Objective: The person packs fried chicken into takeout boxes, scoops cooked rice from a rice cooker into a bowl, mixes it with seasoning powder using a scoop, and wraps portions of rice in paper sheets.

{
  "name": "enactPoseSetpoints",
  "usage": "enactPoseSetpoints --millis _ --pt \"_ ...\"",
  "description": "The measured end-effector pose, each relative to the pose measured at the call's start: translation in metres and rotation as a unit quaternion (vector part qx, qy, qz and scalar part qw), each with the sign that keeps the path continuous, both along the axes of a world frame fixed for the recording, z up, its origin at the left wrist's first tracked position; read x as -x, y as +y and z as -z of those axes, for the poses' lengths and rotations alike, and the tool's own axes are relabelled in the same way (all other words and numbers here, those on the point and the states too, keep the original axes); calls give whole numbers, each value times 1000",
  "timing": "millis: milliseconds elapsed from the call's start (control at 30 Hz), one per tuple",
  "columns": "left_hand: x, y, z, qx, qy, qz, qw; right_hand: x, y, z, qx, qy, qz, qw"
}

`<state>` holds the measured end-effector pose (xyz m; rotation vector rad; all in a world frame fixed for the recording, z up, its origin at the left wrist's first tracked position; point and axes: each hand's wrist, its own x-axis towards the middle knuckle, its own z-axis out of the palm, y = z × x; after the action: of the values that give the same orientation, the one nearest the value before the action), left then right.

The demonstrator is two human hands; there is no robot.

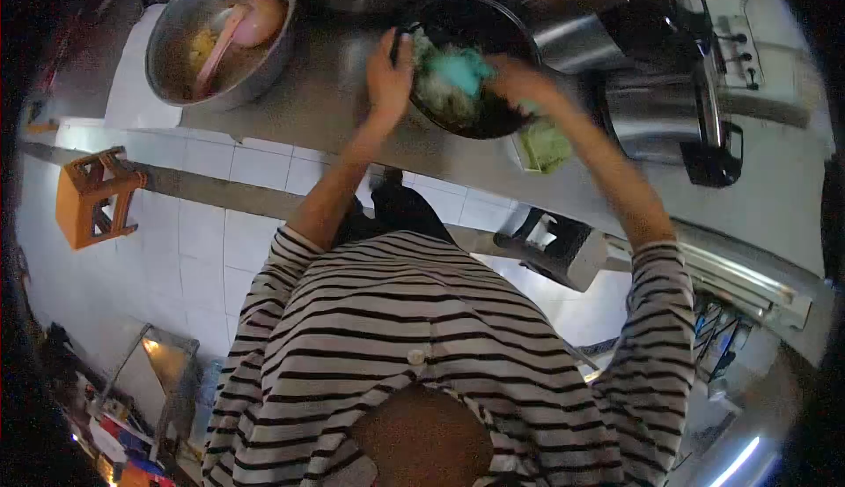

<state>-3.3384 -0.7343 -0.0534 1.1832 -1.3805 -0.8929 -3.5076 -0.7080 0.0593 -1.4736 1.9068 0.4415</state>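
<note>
A round black pan [506,29] rests on the steel counter, with a pale, blurred mass [444,99] inside it. My left hand [390,77] is closed on the pan's left edge, around a small dark handle. Over the pan's right side, my right hand [521,84] is closed and smeared by motion. It grips a turquoise thing [459,70] that lies over the pale mass; its exact shape is too blurred to tell. Just below the pan's right side lies a green cloth or packet [546,146], near my right wrist.
A large metal pot [283,64] with a pink ladle [220,51] stands at the left on the counter [334,117]. Two steel pots [656,110] [572,42] are at the right. An orange stool [75,201] and a dark stool [563,254] stand below the counter.
</note>
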Motion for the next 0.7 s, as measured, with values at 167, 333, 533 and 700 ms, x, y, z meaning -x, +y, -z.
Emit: enactPoseSetpoints --millis 167,333,533,700 --pt "-3 -4 -11 -53 -1 11 999 7 35 66 367 119 -255 887" --pt "3 2 -8 -65 84 10 994 37 -14 -10 42 -7 51 998" --pt "6 -8 -17 -63 43 -29 997 -21 1 32 267 34 -260 927" --pt "-2 -11 -16 -101 38 12 994 -5 -1 -56 116 39 -282 952"
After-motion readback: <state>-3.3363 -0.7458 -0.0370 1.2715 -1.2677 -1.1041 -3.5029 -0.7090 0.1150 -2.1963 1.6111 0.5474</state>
